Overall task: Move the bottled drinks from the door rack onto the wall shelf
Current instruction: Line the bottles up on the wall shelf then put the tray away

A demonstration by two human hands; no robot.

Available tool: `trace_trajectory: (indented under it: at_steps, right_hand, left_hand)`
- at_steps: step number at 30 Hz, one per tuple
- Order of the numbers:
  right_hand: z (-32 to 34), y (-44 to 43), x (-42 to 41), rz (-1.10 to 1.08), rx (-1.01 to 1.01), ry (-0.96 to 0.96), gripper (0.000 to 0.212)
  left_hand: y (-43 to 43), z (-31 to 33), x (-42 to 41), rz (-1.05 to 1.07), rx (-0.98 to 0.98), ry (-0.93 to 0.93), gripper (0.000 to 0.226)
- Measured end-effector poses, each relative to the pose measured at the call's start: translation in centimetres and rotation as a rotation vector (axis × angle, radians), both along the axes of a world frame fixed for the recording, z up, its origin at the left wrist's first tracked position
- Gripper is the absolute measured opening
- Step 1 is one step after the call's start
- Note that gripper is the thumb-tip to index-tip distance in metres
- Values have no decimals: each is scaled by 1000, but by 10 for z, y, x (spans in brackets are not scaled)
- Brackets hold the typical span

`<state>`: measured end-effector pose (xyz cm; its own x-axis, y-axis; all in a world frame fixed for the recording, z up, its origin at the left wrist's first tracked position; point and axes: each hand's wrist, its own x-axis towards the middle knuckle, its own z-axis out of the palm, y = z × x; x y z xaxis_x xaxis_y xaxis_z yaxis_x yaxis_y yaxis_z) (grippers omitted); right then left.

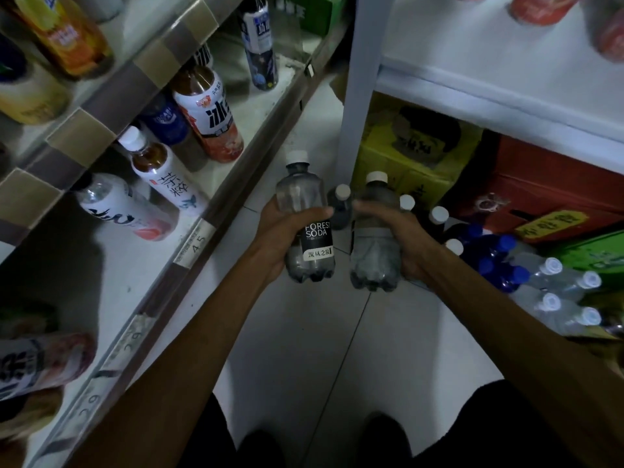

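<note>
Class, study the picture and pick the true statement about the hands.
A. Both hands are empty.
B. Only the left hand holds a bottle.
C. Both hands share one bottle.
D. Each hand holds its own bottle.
D: the left hand grips the labelled bottle, and the right hand grips a second bottle beside it.
</note>
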<state>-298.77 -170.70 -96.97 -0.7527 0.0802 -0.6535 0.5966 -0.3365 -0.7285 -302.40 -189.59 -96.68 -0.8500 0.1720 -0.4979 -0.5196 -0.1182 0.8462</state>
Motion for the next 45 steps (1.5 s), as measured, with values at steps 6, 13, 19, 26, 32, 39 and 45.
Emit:
trace_trajectory:
  at_steps: [6, 13, 19, 26, 32, 39, 45]
  right_hand:
    - [24, -17, 51, -13, 315, 25, 46]
    - [76, -43, 129, -14, 409, -86, 58]
    - [180, -48, 156, 29, 449, -155, 61]
    - [353, -40, 121, -67, 447, 12, 56]
    - [522, -42, 87, -123, 492, 209, 57]
    - [703, -55, 63, -142, 582, 404, 59]
    - [821, -69, 46, -136, 587, 593, 55]
  left_hand:
    - [10, 39, 59, 12, -43, -141, 72]
    - [-12, 127, 133, 4, -5, -298, 61]
    - [-21, 236, 146, 12, -7, -246, 88]
    - [-23, 405, 119, 4, 49, -100, 71]
    - [-29, 558, 98, -59, 95, 110, 50]
    - [-44, 723, 80, 11, 10, 282, 109]
    - [-62, 841, 77, 87, -49, 512, 97]
